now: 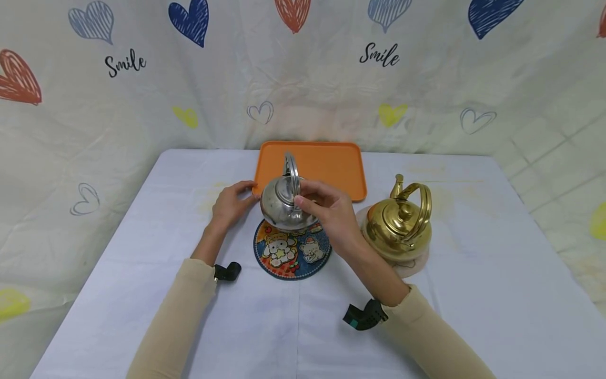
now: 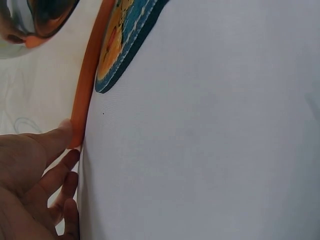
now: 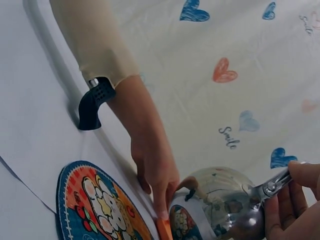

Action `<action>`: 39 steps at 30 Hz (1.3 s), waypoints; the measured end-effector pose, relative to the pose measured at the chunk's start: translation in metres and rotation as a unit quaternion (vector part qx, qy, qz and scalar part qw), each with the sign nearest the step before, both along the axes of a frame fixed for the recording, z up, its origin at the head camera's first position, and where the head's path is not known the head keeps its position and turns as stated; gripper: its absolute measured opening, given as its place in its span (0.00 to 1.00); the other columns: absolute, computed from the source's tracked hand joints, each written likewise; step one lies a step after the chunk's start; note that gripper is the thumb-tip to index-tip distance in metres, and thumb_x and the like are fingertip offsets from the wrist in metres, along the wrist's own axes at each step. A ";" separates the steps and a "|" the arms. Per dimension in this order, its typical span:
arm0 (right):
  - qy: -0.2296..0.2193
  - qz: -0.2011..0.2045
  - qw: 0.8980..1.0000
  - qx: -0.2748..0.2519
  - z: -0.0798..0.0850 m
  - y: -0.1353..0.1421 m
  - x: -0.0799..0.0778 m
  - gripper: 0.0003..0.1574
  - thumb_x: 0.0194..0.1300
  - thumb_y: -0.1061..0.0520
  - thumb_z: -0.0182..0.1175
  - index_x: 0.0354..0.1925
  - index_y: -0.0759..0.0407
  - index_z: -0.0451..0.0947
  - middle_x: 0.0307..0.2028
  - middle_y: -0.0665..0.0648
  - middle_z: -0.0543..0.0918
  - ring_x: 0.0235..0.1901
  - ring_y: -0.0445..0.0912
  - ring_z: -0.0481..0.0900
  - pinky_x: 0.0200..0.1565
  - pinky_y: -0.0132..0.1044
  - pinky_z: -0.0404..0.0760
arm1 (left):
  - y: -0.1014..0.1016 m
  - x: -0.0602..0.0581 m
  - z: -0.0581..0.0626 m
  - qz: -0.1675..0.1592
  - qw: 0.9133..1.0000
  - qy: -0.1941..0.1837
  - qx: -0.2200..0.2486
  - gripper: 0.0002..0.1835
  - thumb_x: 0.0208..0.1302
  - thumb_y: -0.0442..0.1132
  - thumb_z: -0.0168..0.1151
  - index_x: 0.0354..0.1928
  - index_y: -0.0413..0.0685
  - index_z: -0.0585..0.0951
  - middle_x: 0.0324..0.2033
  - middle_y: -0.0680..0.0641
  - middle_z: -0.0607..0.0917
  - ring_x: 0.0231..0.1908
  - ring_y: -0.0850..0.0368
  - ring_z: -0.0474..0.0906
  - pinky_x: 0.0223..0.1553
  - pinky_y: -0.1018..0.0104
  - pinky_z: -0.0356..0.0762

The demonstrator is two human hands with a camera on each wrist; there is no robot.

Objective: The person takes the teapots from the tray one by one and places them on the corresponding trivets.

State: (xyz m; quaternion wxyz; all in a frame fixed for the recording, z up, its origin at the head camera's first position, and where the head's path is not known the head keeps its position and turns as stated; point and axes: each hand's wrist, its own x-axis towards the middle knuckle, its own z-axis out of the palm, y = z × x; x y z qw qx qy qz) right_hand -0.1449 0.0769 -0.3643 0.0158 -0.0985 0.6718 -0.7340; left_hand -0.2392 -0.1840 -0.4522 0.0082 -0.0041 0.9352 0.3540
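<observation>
My right hand [image 1: 337,217] grips the upright handle [image 1: 292,176] of a small shiny silver teapot [image 1: 279,206], thumb on the near side. In the head view the pot overlaps the front left of an orange tray [image 1: 326,168] and the back edge of a round cartoon-printed mat [image 1: 295,263]. The right wrist view shows the pot's mirror-like side [image 3: 225,200] close over the tray. At the tray's front left corner my left hand [image 1: 229,206] pinches the rim, thumb [image 2: 62,131] on the edge and index fingertip beside it.
To the right, a gold teapot [image 1: 393,229] with a raised hoop handle stands on a round beige mat [image 1: 411,267]. White cloth [image 1: 255,326] covers the table. A heart-printed curtain [image 1: 322,73] hangs close behind the tray. Both wrists carry small black cameras.
</observation>
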 end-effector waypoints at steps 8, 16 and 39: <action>0.002 0.006 1.000 0.004 -0.003 0.001 0.006 0.20 0.69 0.63 0.68 0.58 0.64 0.84 0.41 0.45 0.86 0.45 0.42 0.82 0.46 0.29 0.84 | 0.000 0.000 0.000 0.003 1.000 -0.006 -0.001 0.25 0.72 0.52 0.65 0.68 0.59 0.79 0.70 0.47 0.79 0.76 0.44 0.69 0.74 0.38 0.66; -0.001 0.016 1.000 0.002 -0.004 0.001 0.011 0.20 0.69 0.64 0.68 0.59 0.64 0.83 0.42 0.45 0.87 0.46 0.42 0.83 0.50 0.31 0.85 | 0.000 -0.001 0.000 0.001 1.000 -0.002 0.001 0.25 0.73 0.52 0.65 0.68 0.59 0.79 0.70 0.46 0.79 0.75 0.44 0.69 0.75 0.38 0.66; -0.016 0.022 1.000 0.009 -0.007 0.003 0.027 0.23 0.67 0.65 0.69 0.60 0.66 0.82 0.40 0.44 0.86 0.44 0.41 0.83 0.46 0.31 0.85 | 0.000 -0.003 -0.002 0.005 1.000 -0.011 0.000 0.24 0.73 0.52 0.64 0.68 0.60 0.79 0.71 0.46 0.79 0.75 0.44 0.69 0.74 0.37 0.66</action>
